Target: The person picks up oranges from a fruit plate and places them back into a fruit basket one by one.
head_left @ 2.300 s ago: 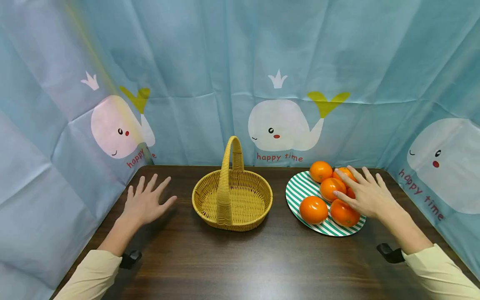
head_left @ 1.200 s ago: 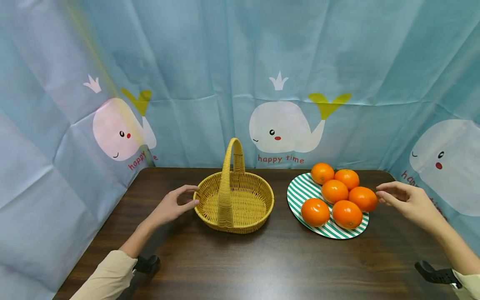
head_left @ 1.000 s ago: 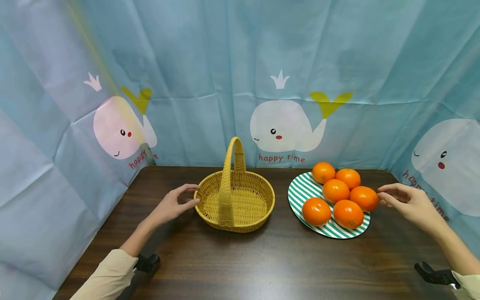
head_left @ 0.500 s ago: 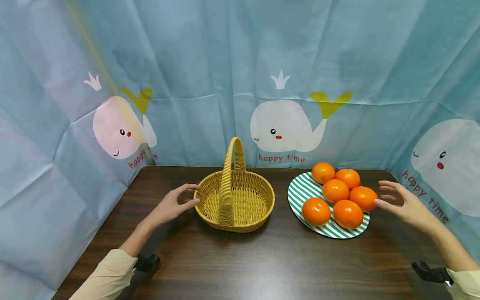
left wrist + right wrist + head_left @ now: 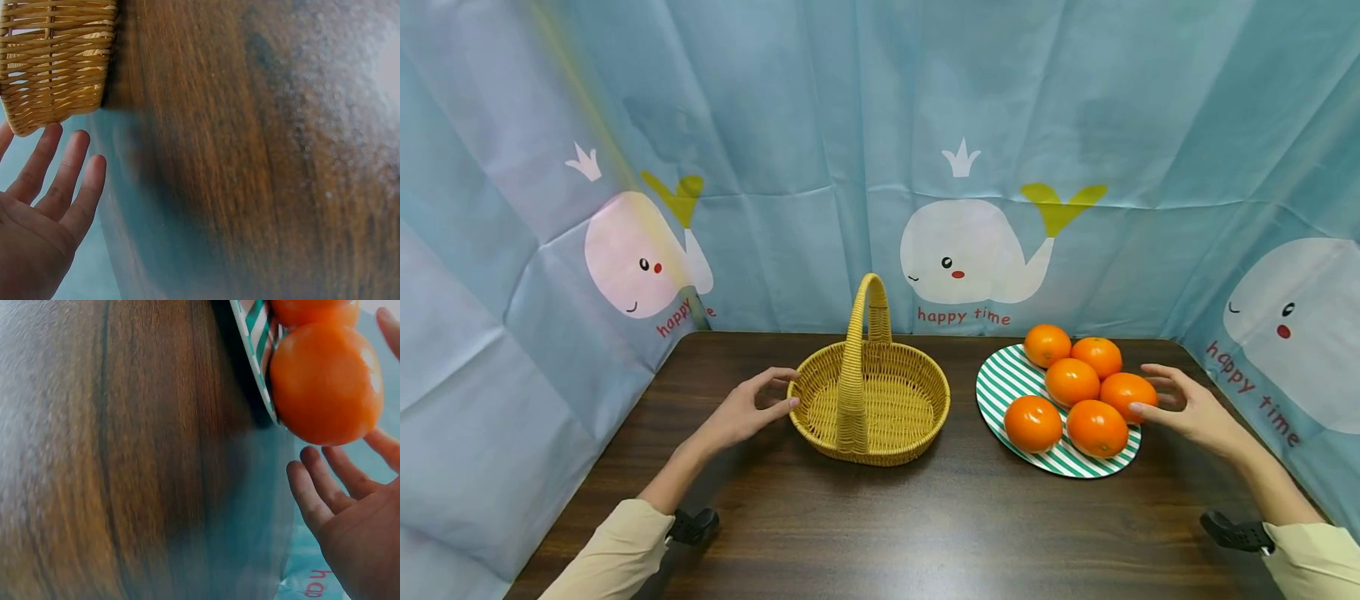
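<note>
A yellow wicker basket (image 5: 895,458) with a tall arched handle stands mid-table. My left hand (image 5: 737,410) is at its left rim, thumb and index finger apart, with their tips right at the edge. In the left wrist view, the other fingers stretch loosely below the woven side. To the right, a green-and-white striped plate (image 5: 1003,375) bears several oranges (image 5: 1097,429). My right hand (image 5: 1197,421) reaches from the right to the rightmost orange (image 5: 1126,392), thumb tip overlapping its front. The right wrist view shows this orange (image 5: 325,384) above relaxed, spread fingers.
The dark wooden table (image 5: 880,533) spreads in front of the basket and plate. Light blue curtains (image 5: 805,167) with whale prints close off the back and both sides. Black straps (image 5: 692,527) sit at both wrists.
My left hand has gone from flat on the left to the basket's rim and stays there. My right hand has left the top of the plate, swung right, then closed in on the rightmost orange.
</note>
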A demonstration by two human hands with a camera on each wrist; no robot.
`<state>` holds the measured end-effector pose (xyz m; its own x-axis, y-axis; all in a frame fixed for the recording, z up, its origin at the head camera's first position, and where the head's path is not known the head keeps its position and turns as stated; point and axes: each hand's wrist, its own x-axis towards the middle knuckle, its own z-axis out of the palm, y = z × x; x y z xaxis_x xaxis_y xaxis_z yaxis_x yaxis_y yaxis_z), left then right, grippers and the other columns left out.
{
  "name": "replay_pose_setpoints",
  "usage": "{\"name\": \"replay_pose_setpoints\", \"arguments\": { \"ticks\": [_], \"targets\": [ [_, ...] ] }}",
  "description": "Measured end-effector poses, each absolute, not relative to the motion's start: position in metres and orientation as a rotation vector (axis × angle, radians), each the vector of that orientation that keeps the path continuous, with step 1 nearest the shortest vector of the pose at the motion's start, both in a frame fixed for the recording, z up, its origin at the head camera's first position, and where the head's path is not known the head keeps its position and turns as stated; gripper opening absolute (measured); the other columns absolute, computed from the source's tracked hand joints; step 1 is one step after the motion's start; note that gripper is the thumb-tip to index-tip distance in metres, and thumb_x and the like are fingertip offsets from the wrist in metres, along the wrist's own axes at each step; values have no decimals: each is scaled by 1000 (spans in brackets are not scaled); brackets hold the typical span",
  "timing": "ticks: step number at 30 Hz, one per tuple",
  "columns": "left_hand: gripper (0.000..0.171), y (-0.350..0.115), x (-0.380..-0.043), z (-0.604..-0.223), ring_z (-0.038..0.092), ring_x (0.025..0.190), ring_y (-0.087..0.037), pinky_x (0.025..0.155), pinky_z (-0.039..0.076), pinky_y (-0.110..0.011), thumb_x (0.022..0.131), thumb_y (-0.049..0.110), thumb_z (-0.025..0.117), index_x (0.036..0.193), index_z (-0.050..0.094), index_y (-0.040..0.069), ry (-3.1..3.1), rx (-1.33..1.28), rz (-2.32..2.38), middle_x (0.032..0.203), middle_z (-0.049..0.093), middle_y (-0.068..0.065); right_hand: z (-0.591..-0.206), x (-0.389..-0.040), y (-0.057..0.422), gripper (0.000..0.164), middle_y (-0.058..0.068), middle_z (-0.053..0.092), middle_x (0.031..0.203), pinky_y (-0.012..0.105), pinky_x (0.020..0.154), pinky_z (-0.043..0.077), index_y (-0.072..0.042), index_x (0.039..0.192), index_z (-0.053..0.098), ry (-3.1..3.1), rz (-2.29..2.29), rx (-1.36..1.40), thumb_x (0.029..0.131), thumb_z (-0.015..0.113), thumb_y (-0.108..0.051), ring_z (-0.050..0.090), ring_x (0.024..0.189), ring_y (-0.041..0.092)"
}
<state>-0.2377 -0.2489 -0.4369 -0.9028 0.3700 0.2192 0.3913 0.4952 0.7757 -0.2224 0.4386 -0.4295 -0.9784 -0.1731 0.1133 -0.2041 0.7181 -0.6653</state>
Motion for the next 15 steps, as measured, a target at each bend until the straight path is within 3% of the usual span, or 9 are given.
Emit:
{"name": "replay_pose_setpoints", "arguments": {
  "ticks": [3, 7, 15],
  "targets": [
    [47, -249, -237, -437, 57, 120, -40, 89, 54, -49, 99, 24, 70, 140, 57, 5, -2698, -675, -1426, 132, 60, -16, -431, -223, 439, 65, 33, 49, 138, 22, 79, 50, 3, 147, 41, -2871, 1102, 304, 96, 74, -21, 62, 112, 24],
    [47, -248, -237, -437, 58, 119, -40, 89, 54, -49, 99, 24, 71, 140, 57, 6, -2700, -662, -1446, 133, 59, -17, -433, -223, 439, 60, 33, 53, 133, 14, 75, 48, 6, 143, 47, -2838, 1132, 312, 96, 75, -19, 54, 99, -11],
    [46, -248, -236, -436, 59, 119, -40, 88, 54, -48, 99, 19, 71, 141, 56, 5, -2691, -684, -1464, 133, 58, -19, -434, -222, 439, 57, 33, 54, 129, 13, 74, 51, 9, 139, 48, -2785, 1177, 344, 94, 76, -13, 55, 96, -11]
  ]
}}
